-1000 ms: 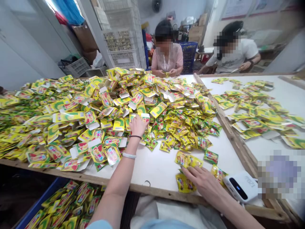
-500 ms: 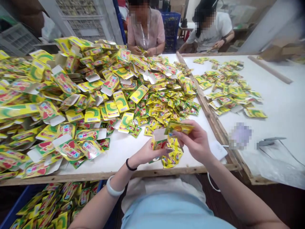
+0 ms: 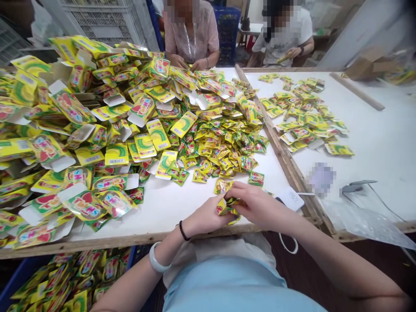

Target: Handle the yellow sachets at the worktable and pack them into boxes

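Near the table's front edge, my left hand [image 3: 208, 214] is closed around a small yellow-and-green printed carton [image 3: 221, 208]. My right hand [image 3: 255, 203] meets it from the right, fingers bent over the carton's upper end. Under those fingers a bit of yellow packet shows, mostly hidden; whether it is inside the carton I cannot tell. Just beyond my hands lie a loose yellow sachet [image 3: 222, 185] and a green sachet [image 3: 256, 178]. Farther off is a heap of small sachets [image 3: 221, 149], and a big pile of open cartons [image 3: 113, 112] fills the left side.
A wooden strip [image 3: 279, 151] divides the table; flat packets [image 3: 302, 115] lie beyond it. A white device [image 3: 290, 198] with a cord, a phone stand [image 3: 359, 186] and clear plastic [image 3: 364, 223] are at right. A blue crate [image 3: 16, 277] of cartons stands below. Two people sit opposite.
My right hand has brought its yellow packets down to the carton in my left hand, and its fingers now cover the carton's top. The whole view has shifted slightly.
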`<state>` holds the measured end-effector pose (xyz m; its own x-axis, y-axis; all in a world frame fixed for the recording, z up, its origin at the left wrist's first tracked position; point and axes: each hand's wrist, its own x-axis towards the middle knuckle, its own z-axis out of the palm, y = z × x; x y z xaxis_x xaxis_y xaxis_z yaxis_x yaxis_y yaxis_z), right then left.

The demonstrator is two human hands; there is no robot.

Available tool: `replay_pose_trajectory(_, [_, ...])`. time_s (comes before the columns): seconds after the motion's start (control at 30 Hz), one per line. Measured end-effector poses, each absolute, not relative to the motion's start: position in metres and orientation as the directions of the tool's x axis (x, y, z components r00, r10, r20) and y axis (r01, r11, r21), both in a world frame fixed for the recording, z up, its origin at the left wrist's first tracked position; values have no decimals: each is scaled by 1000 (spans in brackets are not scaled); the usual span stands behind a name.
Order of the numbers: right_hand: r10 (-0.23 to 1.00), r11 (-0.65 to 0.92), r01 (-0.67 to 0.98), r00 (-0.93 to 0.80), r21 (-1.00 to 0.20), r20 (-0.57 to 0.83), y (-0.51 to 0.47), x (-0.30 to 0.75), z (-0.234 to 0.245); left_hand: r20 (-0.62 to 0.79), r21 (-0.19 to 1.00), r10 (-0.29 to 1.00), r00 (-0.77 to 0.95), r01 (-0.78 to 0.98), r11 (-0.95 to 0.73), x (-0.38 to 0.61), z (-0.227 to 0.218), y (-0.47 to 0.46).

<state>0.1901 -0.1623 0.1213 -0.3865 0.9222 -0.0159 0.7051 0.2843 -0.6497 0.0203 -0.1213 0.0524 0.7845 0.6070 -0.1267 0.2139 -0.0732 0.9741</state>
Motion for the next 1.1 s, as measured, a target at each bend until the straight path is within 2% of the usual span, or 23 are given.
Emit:
replay_pose_trajectory(0.1, [940,239,513,-335,-824,64,-164,201,115,-183,981,524,832,190,40,14,54,-119])
replay_pose_trajectory(0.2, [949,278,478,-270,-833,161,-169,207,104,-148,988,498,854,144,45,10,57,-117])
replay_pose_trajectory(0.37, [902,176,426,-431,-888,-28,-182,197,95,-41,997,511,859,69,-35,16,61,-122])
replay_pose_trajectory(0.47, [915,202,439,-403,-876,10,-187,205,97,-1,979,515,857,105,-174,15,61,-119])
replay_pose_trajectory(0.53, [975,193,531,-201,-825,99,-185,228,100,66,901,539,840,183,-394,4,60,-104])
replay_pose_trajectory(0.57, [986,151,611,-43,-777,158,-183,244,101,98,816,561,822,256,-518,-5,58,-93])
replay_pose_trajectory(0.63, [910,-31,802,269,-596,315,-177,278,100,163,546,654,739,485,-683,-27,52,-65])
replay_pose_trajectory(0.67, [857,-134,876,338,-463,390,-173,293,97,169,400,702,692,603,-691,-40,47,-51])
replay_pose_trajectory(0.7, [839,-186,918,334,-350,429,-170,304,93,149,281,723,675,672,-685,-52,42,-38])
replay_pose_trajectory(0.77, [901,-170,968,229,-187,369,-165,311,78,103,123,744,661,733,-669,-73,32,-18])
replay_pose_trajectory(0.83, [979,-55,990,79,-128,187,-163,300,60,63,54,733,678,731,-681,-86,23,-9])
replay_pose_trajectory(0.9, [999,9,995,-4,-96,52,-163,282,44,56,39,711,701,710,-703,-93,16,-9])
replay_pose_trajectory(0.97, [1000,-3,996,5,-84,28,-164,268,35,65,44,695,716,694,-719,-94,13,-13])
replay_pose_trajectory(1.1, [994,-82,991,89,-110,64,-164,262,35,141,46,693,707,695,-718,-90,9,-21])
